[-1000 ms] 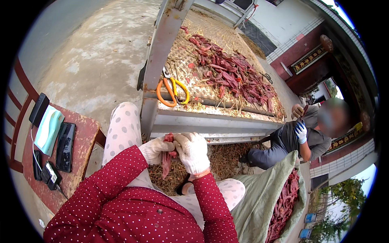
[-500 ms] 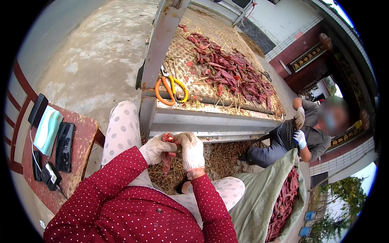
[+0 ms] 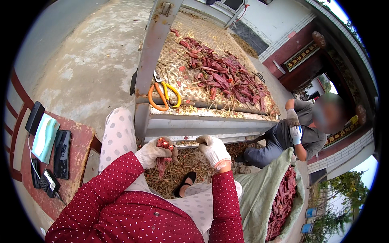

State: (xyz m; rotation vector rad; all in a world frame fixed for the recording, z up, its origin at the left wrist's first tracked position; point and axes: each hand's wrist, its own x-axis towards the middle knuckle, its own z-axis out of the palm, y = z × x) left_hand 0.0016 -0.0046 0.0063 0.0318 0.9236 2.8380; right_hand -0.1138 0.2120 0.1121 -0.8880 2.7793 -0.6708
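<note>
In my gloved left hand (image 3: 148, 154) is a small bunch of dried red chili peppers (image 3: 164, 146). Their cut, pale stem ends face up and the wrinkled pods hang below the fingers. My gloved right hand (image 3: 215, 152) is apart from it on the right, fingers curled together; whatever they may hold is hidden. Beyond both hands, a metal-framed table (image 3: 190, 116) carries a spread heap of dried chili peppers (image 3: 227, 77). Scissors (image 3: 166, 98) with orange and yellow handles lie at its near left corner.
At the right stands a green sack (image 3: 259, 194) filled with dried peppers. Stems litter the ground (image 3: 162, 187) below my hands. A worn red stool (image 3: 77, 162) on the left bears a phone, mask and small devices. A seated person (image 3: 263, 141) with gloves is at the right.
My right hand has parted from the bunch and moved right. My left hand keeps the peppers, their stem ends now in plain sight. The view has shifted slightly.
</note>
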